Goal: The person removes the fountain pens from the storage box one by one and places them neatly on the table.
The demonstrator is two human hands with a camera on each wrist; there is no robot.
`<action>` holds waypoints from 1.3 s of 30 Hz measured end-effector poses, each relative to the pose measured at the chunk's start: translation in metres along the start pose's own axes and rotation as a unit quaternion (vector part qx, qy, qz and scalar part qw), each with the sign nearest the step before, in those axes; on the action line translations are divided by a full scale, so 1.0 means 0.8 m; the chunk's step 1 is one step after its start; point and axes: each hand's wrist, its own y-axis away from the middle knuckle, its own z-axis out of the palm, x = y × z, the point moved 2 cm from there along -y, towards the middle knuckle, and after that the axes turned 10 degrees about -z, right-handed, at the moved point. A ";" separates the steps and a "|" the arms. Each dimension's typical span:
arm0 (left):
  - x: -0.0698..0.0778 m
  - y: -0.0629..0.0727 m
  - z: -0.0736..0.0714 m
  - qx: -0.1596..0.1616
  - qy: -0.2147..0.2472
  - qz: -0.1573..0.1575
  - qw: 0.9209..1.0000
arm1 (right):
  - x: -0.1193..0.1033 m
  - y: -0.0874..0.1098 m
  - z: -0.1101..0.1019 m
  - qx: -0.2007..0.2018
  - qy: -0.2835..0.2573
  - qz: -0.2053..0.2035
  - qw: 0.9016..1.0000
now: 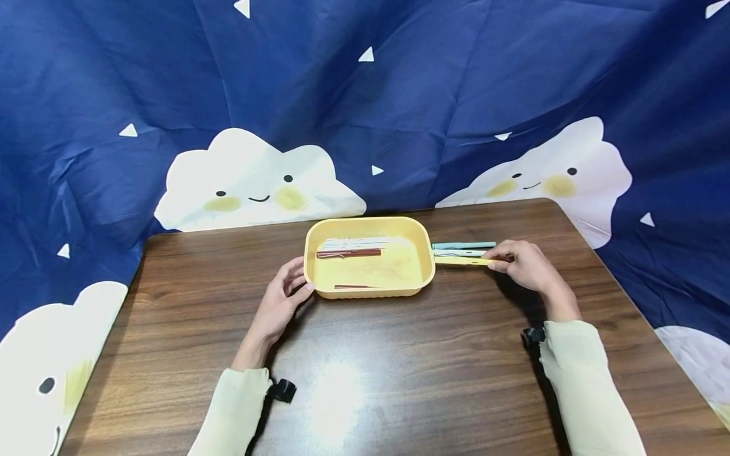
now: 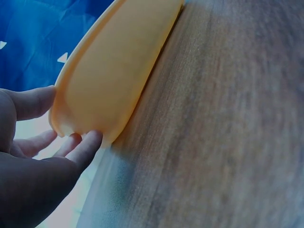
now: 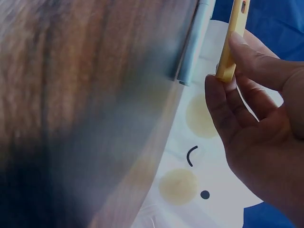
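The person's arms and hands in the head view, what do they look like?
Long, pale cream fabric sleeves are worn on both sides. By each cuff is a small black device, its details too small to make out. The left hand and right hand wear no gloves.

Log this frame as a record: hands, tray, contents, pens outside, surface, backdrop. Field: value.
left_hand: grips tray's left end
right_hand: pinches yellow pen
tray: yellow, upright
in_tray: red pen; whitish items, type unclear
pens_right_of_tray: teal pen, pale pen, yellow pen
surface: brown table
backdrop: blue cloth, cloud print
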 end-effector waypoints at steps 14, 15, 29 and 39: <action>0.001 0.000 0.001 -0.002 0.000 -0.001 1.000 | 0.018 -0.005 0.011 -0.031 -0.008 0.048 0.998; 0.001 0.000 0.001 -0.002 0.000 -0.001 1.000 | 0.019 -0.006 0.011 -0.033 -0.008 0.049 0.998; 0.000 0.000 0.000 -0.001 -0.001 -0.004 1.000 | 0.029 -0.008 0.013 -0.062 -0.007 0.084 0.995; 0.000 0.001 0.000 0.000 -0.002 -0.002 1.000 | 0.030 -0.012 0.015 -0.069 0.002 0.100 0.993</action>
